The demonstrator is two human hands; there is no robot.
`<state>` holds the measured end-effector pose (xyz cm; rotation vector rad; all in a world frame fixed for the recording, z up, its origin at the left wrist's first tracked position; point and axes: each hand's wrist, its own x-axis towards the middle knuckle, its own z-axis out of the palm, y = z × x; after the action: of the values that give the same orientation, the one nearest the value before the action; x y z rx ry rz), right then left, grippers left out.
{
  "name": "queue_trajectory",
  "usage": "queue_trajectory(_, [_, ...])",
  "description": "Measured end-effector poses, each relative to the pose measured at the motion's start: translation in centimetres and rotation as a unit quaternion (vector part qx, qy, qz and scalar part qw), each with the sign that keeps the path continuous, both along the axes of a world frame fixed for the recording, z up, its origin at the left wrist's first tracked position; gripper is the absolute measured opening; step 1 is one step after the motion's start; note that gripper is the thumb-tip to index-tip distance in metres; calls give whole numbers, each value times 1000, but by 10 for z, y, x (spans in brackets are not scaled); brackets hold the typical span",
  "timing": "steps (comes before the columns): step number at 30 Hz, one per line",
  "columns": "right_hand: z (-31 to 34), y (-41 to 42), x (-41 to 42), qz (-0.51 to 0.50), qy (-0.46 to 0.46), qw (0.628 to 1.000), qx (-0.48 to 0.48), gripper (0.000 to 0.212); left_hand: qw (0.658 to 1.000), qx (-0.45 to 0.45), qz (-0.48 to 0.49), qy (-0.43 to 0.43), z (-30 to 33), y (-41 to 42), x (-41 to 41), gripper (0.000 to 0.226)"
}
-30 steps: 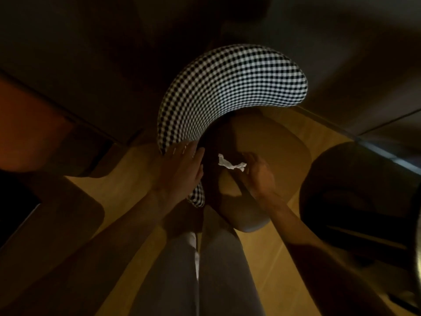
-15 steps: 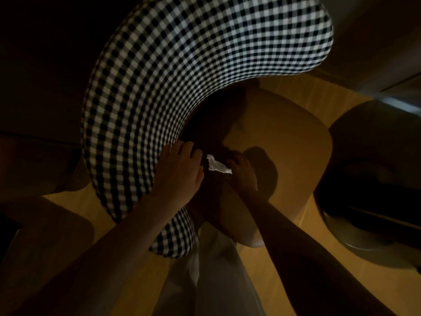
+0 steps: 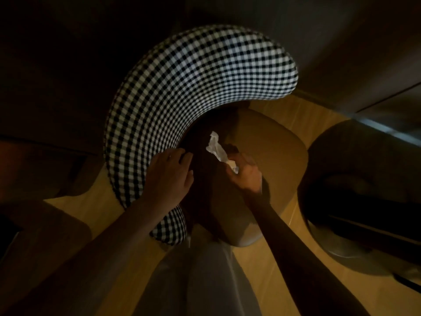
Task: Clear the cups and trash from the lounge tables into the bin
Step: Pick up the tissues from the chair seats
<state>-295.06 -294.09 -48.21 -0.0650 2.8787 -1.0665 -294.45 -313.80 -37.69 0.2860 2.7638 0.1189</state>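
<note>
At the far left the room is dark, with only a strip of yellowish wooden floor [image 3: 75, 215] catching light. Next comes the curved chair back in black-and-white checked fabric [image 3: 182, 92], arching over and round the left side of the seat. The left hand [image 3: 169, 176] lies palm down on the lower left part of that back, its fingers relaxed and spread against the cloth; its grip holds nothing. Just to the right, over the shaded inner edge of the rounded tan chair seat [image 3: 275, 153], a crumpled white scrap of paper [image 3: 215, 145] sticks upward, lifted clear of the seat. The right hand [image 3: 247, 176] pinches the scrap's lower end between curled fingers and thumb, so its grip is closed round the paper. Pale trouser legs [image 3: 205, 277] show below, between the two forearms. At the right stands a dark round stool or seat [image 3: 364, 195], well apart from the paper.
</note>
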Motion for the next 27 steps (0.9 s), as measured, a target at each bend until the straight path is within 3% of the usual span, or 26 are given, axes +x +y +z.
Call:
queue_trajectory(4, [92,-4,4,-23,49,997,-57,20,999,12,11,31,58,-19,18,44])
queue_trajectory(8, [166,-35,14,-15,41,993,-114,26,994,39,66,72,112,-62,47,40])
queue_trajectory(11, [199,-77,19,35,38,991,-128,26,984,82,150,60,145,-106,75,67])
queue_trajectory(15, [222,-159,26,126,90,980,-126,21,962,64,222,143,162,-167,119,54])
queue_trajectory(19, [237,-255,42,232,88,960,-128,19,951,29,290,102,163,-250,162,73])
queue_trajectory(22, [240,-327,65,297,115,940,-120,17,929,19,350,122,157,-313,194,60])
queue_trajectory(27, [241,-438,96,360,83,925,-93,16,896,20,420,143,150,-401,235,46])
